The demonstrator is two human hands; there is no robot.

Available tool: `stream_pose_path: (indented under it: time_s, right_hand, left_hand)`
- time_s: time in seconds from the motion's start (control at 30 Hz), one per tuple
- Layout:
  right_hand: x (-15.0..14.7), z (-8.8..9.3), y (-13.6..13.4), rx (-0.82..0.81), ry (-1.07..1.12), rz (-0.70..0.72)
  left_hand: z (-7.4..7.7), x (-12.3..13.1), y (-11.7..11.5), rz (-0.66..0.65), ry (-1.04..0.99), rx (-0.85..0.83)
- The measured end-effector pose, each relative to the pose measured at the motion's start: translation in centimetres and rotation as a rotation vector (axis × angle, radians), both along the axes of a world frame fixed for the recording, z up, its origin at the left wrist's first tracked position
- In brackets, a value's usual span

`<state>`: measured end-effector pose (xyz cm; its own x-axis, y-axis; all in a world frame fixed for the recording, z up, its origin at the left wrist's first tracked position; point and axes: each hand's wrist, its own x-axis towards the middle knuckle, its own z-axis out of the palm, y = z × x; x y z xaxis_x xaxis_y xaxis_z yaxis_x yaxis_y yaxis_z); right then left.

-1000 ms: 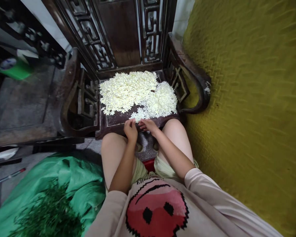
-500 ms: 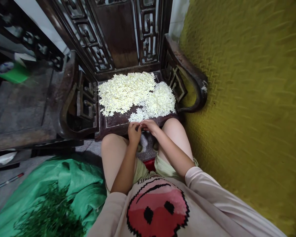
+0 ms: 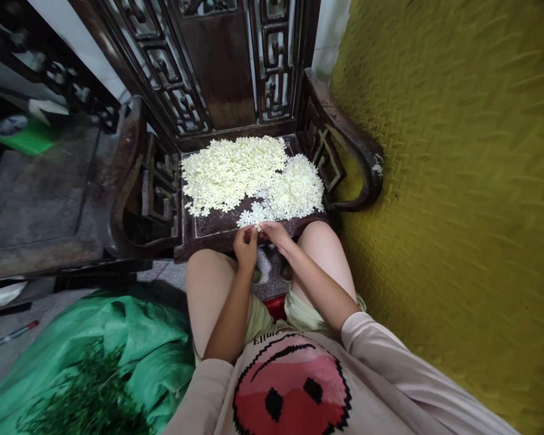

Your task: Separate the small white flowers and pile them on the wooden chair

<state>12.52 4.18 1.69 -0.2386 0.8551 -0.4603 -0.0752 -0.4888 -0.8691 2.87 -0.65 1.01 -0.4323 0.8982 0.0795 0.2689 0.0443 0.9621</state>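
My left hand [image 3: 245,244] and my right hand [image 3: 275,234] meet at the front edge of the dark wooden chair seat [image 3: 217,223]. Between their pinched fingertips is a small white flower [image 3: 258,226], with fingers of both hands closed at it. Just beyond my fingers lies a small cluster of white flowers [image 3: 254,213]. A rounded white heap of flowers [image 3: 294,188] sits at the right of the seat, touching a wider, creamier spread of flowers [image 3: 231,172] at the back left. Anything finer in the fingers is too small to make out.
Curved armrests [image 3: 372,169] flank the seat, and a carved backrest [image 3: 226,72] rises behind. A yellow textured panel [image 3: 457,181] stands at right. At lower left, green leafy sprigs [image 3: 90,393] lie on a green sheet [image 3: 118,326]. A green roll [image 3: 25,136] rests on the left-hand furniture.
A white flower now shows between my fingertips, where none was clearly visible before. My hands have stayed at the seat edge, and the view has shifted slightly.
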Motion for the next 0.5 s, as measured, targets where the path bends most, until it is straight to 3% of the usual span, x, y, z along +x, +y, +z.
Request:
stream_pose_path:
  time_s: [0.5]
  right_hand:
    - [0.02, -0.17, 0.05, 0.12, -0.077, 0.017]
  left_hand:
    - [0.46, -0.25, -0.03, -0.08, 0.157, 0.042]
